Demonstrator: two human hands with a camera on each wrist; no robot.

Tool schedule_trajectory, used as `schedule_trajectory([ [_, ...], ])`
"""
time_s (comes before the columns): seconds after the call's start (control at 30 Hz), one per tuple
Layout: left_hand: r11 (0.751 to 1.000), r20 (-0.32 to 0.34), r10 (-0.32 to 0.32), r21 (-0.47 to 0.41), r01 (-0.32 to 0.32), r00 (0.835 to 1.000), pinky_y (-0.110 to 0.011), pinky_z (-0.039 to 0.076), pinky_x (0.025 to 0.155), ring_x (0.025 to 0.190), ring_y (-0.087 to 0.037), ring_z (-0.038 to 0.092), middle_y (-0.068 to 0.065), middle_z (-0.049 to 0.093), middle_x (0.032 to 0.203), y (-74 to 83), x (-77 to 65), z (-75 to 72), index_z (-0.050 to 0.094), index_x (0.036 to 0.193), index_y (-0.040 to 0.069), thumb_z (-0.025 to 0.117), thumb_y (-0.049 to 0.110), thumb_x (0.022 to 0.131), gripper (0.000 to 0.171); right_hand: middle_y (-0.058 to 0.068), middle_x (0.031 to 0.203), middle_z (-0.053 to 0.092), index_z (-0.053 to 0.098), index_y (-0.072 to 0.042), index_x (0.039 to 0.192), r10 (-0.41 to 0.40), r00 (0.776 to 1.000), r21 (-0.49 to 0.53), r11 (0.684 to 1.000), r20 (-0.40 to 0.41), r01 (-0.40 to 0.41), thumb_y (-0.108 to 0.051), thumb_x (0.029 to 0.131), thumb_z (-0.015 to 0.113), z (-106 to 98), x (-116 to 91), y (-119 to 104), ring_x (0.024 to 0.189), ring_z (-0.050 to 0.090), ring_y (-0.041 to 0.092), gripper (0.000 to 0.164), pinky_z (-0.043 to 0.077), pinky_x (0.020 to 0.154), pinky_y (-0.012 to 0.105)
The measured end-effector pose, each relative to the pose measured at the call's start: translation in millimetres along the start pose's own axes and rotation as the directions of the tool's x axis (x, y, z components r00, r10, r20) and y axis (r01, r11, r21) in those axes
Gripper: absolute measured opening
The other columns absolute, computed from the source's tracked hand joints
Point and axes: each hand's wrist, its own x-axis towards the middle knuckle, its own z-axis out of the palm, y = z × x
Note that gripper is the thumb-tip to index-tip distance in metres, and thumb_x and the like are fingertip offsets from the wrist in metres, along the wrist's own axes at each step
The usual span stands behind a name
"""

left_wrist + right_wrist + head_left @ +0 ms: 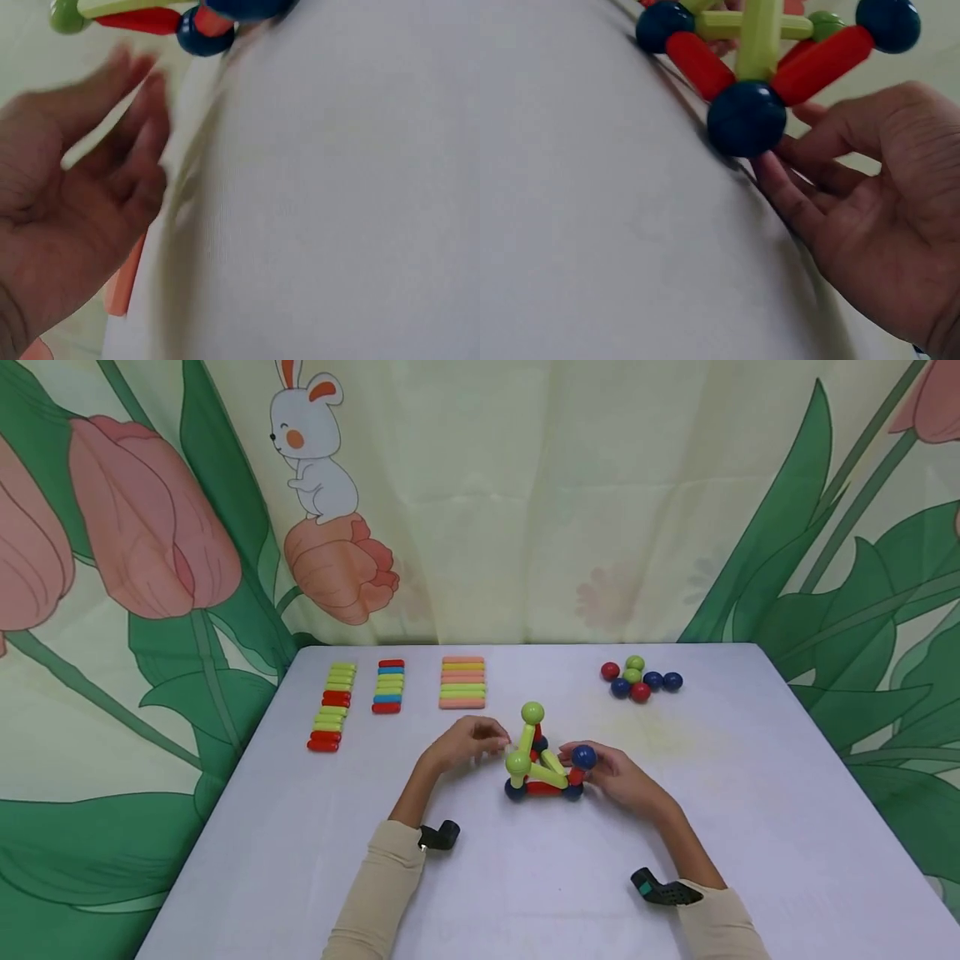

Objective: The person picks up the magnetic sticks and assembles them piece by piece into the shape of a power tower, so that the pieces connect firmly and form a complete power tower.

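A model of magnetic balls and rods (546, 788) stands on the white table between both hands. Dark blue balls and red rods form its base, with yellow-green rods and two green balls rising on the left. A blue ball (583, 757) tops a red rod on its right. My left hand (467, 742) is just left of the model, fingers loosely bent and holding nothing; the left wrist view shows a gap between thumb and fingers. At the right side, my right hand (855, 165) holds the model near a blue corner ball (746, 120), some fingertips hidden behind it.
Three columns of coloured rods lie at the back left: a long one (330, 710), a short one (388, 686) and a wider one (462, 682). Several loose balls (640, 692) cluster at the back right. A printed curtain (510, 527) hangs behind the table.
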Motion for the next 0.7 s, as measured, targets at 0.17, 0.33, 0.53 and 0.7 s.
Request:
schedule_trajectory([
  [0.17,0.987,-0.533,-0.046,0.106,0.120,0.845,-0.033,0.053,0.084,0.099,-0.022,0.058,-0.009,0.063,0.104,-8.0,4.4,-11.3,0.070,0.103,0.008,0.066,0.015,0.093,0.012,0.016,0.146,0.047,0.043,-0.010,0.144,-0.026,0.989,-0.114,0.992,0.149,0.043,-0.006,0.091,0.065,-9,-5,4,0.114,0.055,0.013,0.058,0.048,0.095,0.021],
  [0.33,0.914,-0.626,-0.036,0.294,0.279,0.779,-0.039,0.053,0.090,0.116,-0.030,0.049,-0.012,0.054,0.124,-12.8,4.7,-18.4,0.070,0.114,0.010,0.068,0.013,0.091,0.023,0.011,0.132,0.059,0.051,-0.013,0.138,-0.024,0.999,-0.248,0.968,0.043,0.034,-0.026,0.085,0.076,3,-1,-1,0.095,0.055,0.014,0.059,0.049,0.080,0.023],
  [0.53,0.805,-0.584,0.004,0.483,0.343,0.811,-0.038,0.053,0.081,0.101,-0.028,0.055,-0.012,0.060,0.110,-7.4,4.0,-17.0,0.070,0.106,0.009,0.076,0.018,0.086,0.023,0.007,0.117,0.065,0.058,-0.014,0.130,-0.073,0.996,-0.277,0.959,-0.043,0.059,-0.022,0.085,0.076,8,1,-4,0.086,0.052,0.014,0.049,0.044,0.070,0.022],
  [0.7,0.747,-0.520,-0.005,0.566,0.349,0.854,-0.035,0.054,0.073,0.088,-0.024,0.059,-0.009,0.066,0.098,-5.2,3.9,-12.7,0.067,0.102,0.008,0.080,0.020,0.082,0.027,0.007,0.124,0.063,0.056,-0.013,0.133,-0.064,0.998,-0.274,0.959,0.015,0.066,-0.018,0.091,0.069,4,2,-1,0.097,0.054,0.012,0.044,0.046,0.080,0.021],
])
